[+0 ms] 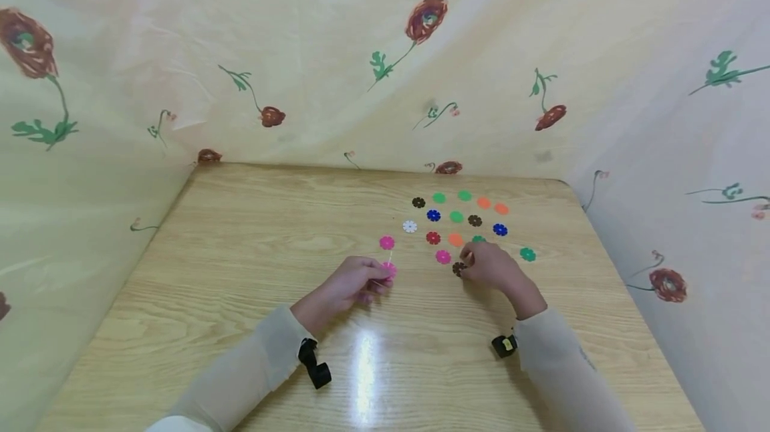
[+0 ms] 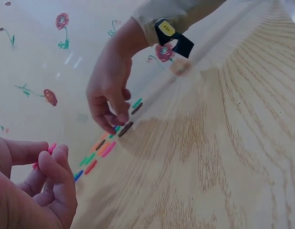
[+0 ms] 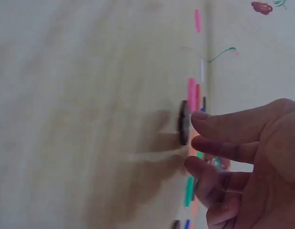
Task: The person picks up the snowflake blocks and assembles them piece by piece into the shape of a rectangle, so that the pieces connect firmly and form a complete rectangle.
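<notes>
My left hand [image 1: 355,281] pinches a pink flower-shaped disc [image 1: 390,270] between thumb and fingers, above the table. A thin white strand [image 1: 390,257] shows beside that disc. My right hand [image 1: 490,265] hovers low over the table with thumb and fingers parted and nothing between them. Just past its fingertips a dark brown flower-shaped disc [image 3: 184,122] lies on the wood. In the left wrist view this brown disc [image 2: 125,129] is flat beneath the right fingers. Close to the right hand lie a pink disc [image 1: 443,257] and a green disc [image 1: 478,239], the green one partly hidden.
Several more flower-shaped discs lie farther back, among them a white one [image 1: 410,226], a red one [image 1: 433,238] and a blue one [image 1: 500,230]. Another pink disc [image 1: 387,243] lies beyond the left hand. Flower-printed cloth [image 1: 325,84] encloses the wooden table [image 1: 252,218] behind and at both sides.
</notes>
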Motion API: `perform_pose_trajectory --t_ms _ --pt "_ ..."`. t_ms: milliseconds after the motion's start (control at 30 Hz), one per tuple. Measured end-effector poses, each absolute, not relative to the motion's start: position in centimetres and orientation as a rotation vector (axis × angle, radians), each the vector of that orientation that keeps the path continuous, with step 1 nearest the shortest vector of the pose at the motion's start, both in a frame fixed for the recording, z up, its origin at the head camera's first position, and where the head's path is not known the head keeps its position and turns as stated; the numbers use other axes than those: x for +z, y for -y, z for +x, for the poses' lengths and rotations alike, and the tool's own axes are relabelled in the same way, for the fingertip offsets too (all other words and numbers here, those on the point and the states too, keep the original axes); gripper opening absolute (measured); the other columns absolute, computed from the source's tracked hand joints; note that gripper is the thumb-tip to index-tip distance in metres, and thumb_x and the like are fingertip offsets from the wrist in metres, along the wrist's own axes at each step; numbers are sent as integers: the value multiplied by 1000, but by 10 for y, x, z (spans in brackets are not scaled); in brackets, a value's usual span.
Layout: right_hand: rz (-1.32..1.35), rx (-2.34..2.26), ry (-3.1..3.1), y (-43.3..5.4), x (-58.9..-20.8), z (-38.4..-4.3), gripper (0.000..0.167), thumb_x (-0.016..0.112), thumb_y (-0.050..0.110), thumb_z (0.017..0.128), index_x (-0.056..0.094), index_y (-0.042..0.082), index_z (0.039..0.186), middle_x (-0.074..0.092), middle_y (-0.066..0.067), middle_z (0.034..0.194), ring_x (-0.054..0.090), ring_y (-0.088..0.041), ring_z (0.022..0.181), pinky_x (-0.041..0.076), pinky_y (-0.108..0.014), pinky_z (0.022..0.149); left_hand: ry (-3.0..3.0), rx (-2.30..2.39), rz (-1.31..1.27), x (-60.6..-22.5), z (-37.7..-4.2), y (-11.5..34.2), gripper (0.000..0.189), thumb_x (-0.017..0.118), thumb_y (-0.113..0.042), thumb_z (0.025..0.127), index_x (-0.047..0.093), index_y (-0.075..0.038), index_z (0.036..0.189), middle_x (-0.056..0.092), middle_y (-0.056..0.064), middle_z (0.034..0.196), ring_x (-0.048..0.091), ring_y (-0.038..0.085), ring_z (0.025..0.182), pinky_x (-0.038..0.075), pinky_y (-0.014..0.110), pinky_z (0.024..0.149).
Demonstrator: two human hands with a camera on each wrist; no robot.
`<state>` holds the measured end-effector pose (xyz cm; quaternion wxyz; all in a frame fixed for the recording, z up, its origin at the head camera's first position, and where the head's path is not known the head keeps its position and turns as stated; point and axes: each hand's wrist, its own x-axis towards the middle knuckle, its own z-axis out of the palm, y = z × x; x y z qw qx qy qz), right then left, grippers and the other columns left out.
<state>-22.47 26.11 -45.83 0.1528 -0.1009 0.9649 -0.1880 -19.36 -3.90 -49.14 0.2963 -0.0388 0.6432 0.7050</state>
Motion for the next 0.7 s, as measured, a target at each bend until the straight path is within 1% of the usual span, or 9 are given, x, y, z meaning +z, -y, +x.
perform_pose_trajectory --t_ms 67,167,300,433,567,700 --pt "-272 -554 -2755 -263 -462 -222 33 78 12 86 65 -2 113 67 -13 97 62 -25 84 55 -40 71 -1707 1871 -101 -490 -194 39 14 68 -14 96 71 0 97 73 10 89 60 11 63 44 19 47" --pt "-267 -592 -2758 -265 -466 -221 28 77 9 85 64 -1 109 66 -12 96 62 -24 84 55 -39 71 -1707 1866 -100 -489 -194 39 16 68 -15 97 70 0 98 73 10 90 59 10 63 44 19 47" --pt "-268 -619 -2765 -265 -469 -220 22 75 6 86 63 1 104 66 -12 96 62 -25 85 55 -38 71 -1716 1895 -120 -490 -195 37 14 71 -17 95 72 -3 96 74 10 89 59 11 63 43 19 47" --pt "-285 -678 -2759 -265 -472 -218 21 77 6 85 62 5 99 64 -8 92 59 -23 83 52 -35 68 -1701 1948 -151 -490 -195 36 14 74 -17 93 73 -3 95 73 9 87 59 11 63 43 19 47" --pt "-344 -839 -2712 -265 -478 -216 16 77 4 86 64 8 95 62 -4 88 56 -19 80 50 -32 67 -1683 1993 -194 -489 -194 37 14 74 -14 92 73 -2 97 72 10 85 60 12 63 44 19 47" --pt "-408 -982 -2657 -264 -484 -216 10 75 4 88 67 8 93 62 -3 86 55 -19 78 48 -30 67 -1674 2017 -218 -491 -193 37 13 71 -12 93 74 0 98 71 9 83 59 11 62 43 18 47"
